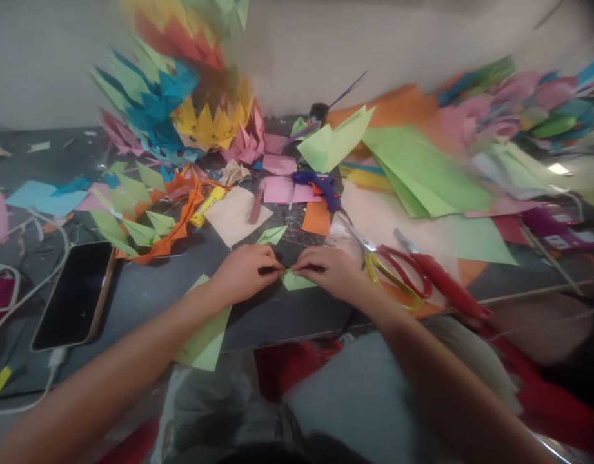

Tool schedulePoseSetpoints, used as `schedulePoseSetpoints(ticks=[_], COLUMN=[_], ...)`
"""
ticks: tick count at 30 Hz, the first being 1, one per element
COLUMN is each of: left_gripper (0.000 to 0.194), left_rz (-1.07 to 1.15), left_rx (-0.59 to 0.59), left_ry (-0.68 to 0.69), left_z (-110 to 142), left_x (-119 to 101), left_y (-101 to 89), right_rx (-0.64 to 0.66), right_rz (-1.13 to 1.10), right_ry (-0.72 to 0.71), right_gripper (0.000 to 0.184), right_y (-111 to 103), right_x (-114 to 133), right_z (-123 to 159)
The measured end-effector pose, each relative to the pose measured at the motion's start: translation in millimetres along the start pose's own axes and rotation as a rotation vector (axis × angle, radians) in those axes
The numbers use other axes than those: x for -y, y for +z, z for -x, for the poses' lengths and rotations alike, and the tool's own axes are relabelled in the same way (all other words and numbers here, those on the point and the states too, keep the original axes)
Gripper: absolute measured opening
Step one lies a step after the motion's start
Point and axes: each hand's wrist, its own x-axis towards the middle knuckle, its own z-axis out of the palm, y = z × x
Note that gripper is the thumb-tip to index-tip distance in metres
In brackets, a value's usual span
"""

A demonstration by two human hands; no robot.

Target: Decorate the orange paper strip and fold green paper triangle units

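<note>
A small piece of light green paper (pixel 297 281) lies at the table's near edge, pinched along its upper edge by both hands. My left hand (pixel 246 274) closes thumb and fingers on its left part, and my right hand (pixel 333 270) does the same on the right, the fingertips nearly meeting. Just beyond my left hand sits a folded light green paper piece (pixel 272 236). Under my left forearm a larger light green sheet (pixel 207 345) reaches over the table edge. An orange and green ring of folded paper (pixel 180 225) stands to the left.
Scissors with yellow and red handles (pixel 398 274) and a red-handled cutter (pixel 446 283) lie at right. A blue glue gun (pixel 320 183) rests behind my hands. A phone (pixel 77 293) with a white cable lies left. Colourful folded-paper pieces (pixel 166 96) are piled behind, with green sheets (pixel 422 171) at right.
</note>
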Motion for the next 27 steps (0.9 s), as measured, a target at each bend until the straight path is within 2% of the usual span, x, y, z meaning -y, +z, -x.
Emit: schedulePoseSetpoints(ticks=[3, 9, 13, 18, 21, 24, 27], left_gripper=[0.012, 0.018, 0.018, 0.017, 0.017, 0.024, 0.026], left_rz=[-0.017, -0.178, -0.273, -0.411, -0.495, -0.515, -0.464], left_rx=[0.033, 0.130, 0.116, 0.113, 0.085, -0.012, -0.088], left_ry=[0.028, 0.186, 0.223, 0.252, 0.188, 0.105, 0.199], left_z=[-1.3, -1.2, 0.1, 6.2, 13.1, 18.2, 19.8], left_x=[2.0, 10.9, 10.7, -1.2, -11.1, -17.3, -19.7], left_y=[-2.8, -7.7, -8.4, -11.8, -16.6, -18.1, -10.9], right_rx=[0.034, 0.074, 0.083, 0.126, 0.109, 0.110, 0.126], right_rz=[0.044, 0.181, 0.260, 0.375, 0.381, 0.371, 0.364], right_ry=[-0.098, -0.208, -0.257, -0.261, -0.257, -0.251, -0.249], right_gripper=[0.018, 0.025, 0.028, 0.030, 0.030, 0.030, 0.030], right_y=[-1.1, -3.0, -3.1, -3.5, -3.9, -4.3, -4.1], right_x=[-5.1, -6.9, -3.9, -0.6, 2.5, 4.9, 3.2], right_z=[4.3, 10.0, 11.5, 13.7, 13.4, 12.1, 11.1])
